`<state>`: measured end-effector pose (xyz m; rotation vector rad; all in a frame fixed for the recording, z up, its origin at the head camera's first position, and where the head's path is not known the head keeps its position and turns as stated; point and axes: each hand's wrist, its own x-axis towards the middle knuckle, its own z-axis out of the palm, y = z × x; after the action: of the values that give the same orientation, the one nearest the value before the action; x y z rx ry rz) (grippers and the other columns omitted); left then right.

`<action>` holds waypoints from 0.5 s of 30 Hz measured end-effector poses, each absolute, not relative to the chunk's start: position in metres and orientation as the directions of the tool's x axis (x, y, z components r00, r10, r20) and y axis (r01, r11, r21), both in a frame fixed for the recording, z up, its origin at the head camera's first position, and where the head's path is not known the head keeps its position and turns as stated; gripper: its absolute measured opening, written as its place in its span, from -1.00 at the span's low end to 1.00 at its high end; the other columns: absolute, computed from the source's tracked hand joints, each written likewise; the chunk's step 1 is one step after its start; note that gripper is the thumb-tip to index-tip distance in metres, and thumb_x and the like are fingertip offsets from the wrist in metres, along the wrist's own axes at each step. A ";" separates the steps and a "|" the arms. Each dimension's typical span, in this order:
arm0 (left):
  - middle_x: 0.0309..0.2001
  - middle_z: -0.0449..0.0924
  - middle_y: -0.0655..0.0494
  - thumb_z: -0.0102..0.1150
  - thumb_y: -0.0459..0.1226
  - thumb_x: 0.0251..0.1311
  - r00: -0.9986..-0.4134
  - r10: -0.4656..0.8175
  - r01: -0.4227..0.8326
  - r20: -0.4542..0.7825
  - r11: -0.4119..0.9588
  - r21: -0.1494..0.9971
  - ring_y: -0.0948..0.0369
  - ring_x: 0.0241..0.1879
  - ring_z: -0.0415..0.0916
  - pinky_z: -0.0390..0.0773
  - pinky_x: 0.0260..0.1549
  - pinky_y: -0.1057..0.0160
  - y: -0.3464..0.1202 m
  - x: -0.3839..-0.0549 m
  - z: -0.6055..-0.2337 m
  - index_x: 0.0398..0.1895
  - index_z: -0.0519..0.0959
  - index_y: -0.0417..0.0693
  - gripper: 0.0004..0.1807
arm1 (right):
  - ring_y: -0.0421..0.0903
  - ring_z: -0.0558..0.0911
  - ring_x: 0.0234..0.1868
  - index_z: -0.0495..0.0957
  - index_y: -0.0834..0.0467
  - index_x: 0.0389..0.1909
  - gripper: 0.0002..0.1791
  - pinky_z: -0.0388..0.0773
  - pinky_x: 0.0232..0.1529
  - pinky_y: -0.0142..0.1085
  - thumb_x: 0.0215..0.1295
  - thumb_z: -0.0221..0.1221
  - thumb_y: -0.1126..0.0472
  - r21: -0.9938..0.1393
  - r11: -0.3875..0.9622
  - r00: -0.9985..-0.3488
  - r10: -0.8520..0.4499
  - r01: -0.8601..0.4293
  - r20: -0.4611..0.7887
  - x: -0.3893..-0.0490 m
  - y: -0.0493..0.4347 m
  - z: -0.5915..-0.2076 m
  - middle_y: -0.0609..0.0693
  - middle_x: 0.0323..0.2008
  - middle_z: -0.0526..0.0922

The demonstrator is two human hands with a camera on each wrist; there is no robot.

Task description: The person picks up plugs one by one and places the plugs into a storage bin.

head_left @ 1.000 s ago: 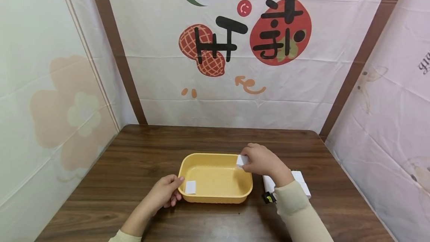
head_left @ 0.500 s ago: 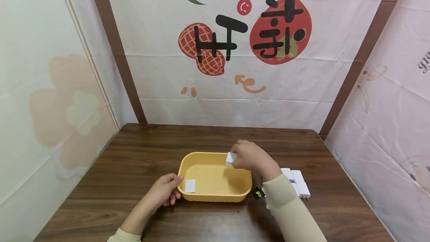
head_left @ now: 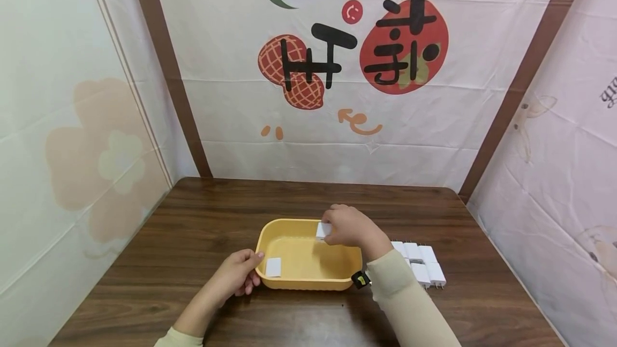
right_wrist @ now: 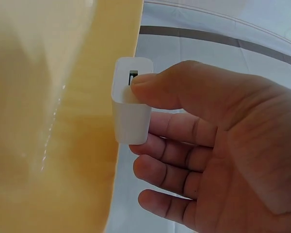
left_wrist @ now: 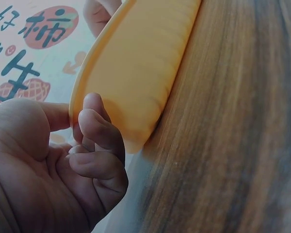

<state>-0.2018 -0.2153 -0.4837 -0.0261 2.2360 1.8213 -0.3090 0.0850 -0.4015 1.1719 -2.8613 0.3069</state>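
Observation:
A yellow plastic tray point(head_left: 308, 258) stands on the table, and my left hand point(head_left: 238, 272) pinches its left rim between thumb and fingers. The left wrist view shows that hand's curled fingers point(left_wrist: 99, 128) against the tray's outer wall point(left_wrist: 145, 63). Over the tray's back right part, my right hand point(head_left: 352, 229) holds a white USB charger point(head_left: 323, 231). In the right wrist view my thumb point(right_wrist: 160, 90) presses on the charger's port end point(right_wrist: 131, 109), with fingers behind. Another white charger point(head_left: 273, 267) lies inside the tray at its front left corner.
Several white chargers point(head_left: 429, 261) with metal prongs lie in close rows right of the tray, partly hidden by my right forearm. A small black device point(head_left: 360, 279) is at my right wrist. The brown wooden table point(head_left: 231, 197) meets a printed curtain point(head_left: 289, 159) at the back.
My right hand has moved left above the tray, carrying the charger. More of the chargers on the right now show. My left hand and the tray have stayed in place.

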 end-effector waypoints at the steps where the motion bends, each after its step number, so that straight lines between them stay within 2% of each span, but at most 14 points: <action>1: -0.60 0.53 0.11 0.02 0.04 0.53 -0.967 0.149 -0.171 -0.206 0.216 0.961 0.29 -0.72 0.38 0.28 -0.77 0.37 -0.216 -0.202 -0.484 -0.22 0.44 -0.27 -0.52 | -0.16 0.47 -0.30 0.70 0.07 -0.21 -0.76 0.50 -0.24 -0.26 0.07 0.39 0.13 -0.169 0.693 -0.712 -0.693 -0.700 0.110 -0.308 0.083 -0.401 -0.10 -0.28 0.57; 15: -0.60 0.51 0.10 -0.02 0.01 0.56 -0.970 0.144 -0.160 -0.194 0.222 0.962 0.28 -0.73 0.37 0.26 -0.77 0.36 -0.217 -0.203 -0.487 -0.24 0.44 -0.22 -0.56 | -0.20 0.48 -0.31 0.71 0.04 -0.18 -0.77 0.50 -0.27 -0.32 0.13 0.38 0.10 -0.151 0.697 -0.711 -0.698 -0.701 0.083 -0.302 0.053 -0.397 -0.14 -0.28 0.55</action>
<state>-0.2026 -0.2169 -0.4869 -0.0146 2.2540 1.8208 -0.3022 0.0531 -0.3975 1.1863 -2.8762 0.2683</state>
